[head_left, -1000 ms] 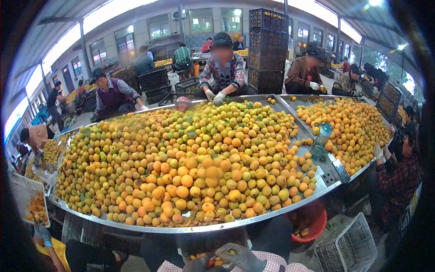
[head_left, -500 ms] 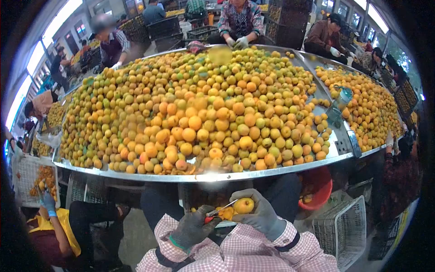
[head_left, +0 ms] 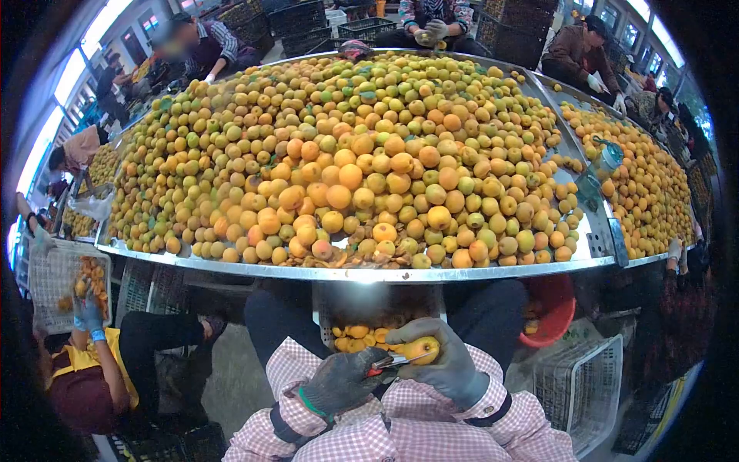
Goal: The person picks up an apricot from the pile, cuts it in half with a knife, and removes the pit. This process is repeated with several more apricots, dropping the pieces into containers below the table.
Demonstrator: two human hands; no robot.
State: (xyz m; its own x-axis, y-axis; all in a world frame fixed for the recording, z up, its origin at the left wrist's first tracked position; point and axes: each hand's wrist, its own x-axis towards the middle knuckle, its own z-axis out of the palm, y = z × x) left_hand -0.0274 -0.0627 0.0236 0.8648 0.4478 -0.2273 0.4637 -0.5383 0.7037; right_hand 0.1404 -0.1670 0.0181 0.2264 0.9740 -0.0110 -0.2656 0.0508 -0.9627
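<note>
In the head view, my right hand [head_left: 450,373], in a grey glove, grips a whole yellow apricot [head_left: 422,348] with its fingers over the top and side. My left hand [head_left: 344,381], in a dark grey glove with a green cuff, is closed around the red handle of a small knife [head_left: 396,359]. Its blade lies against the apricot's near side. Just beyond both hands, a crate [head_left: 326,302] between my knees contains apricot halves [head_left: 362,336]. The gloves cover part of the knife and fruit.
A metal-edged table [head_left: 339,272] heaped with apricots [head_left: 346,177] spans the front. A red tub [head_left: 556,312] and white crate [head_left: 600,385] stand at the right. Co-workers sit around; one in yellow [head_left: 115,373] is at left. A bottle [head_left: 604,165] stands on the table.
The view has tipped down, so the table sits higher and more of the crate of halves shows. The apricot has turned in my right hand, and the knife blade now crosses its near side.
</note>
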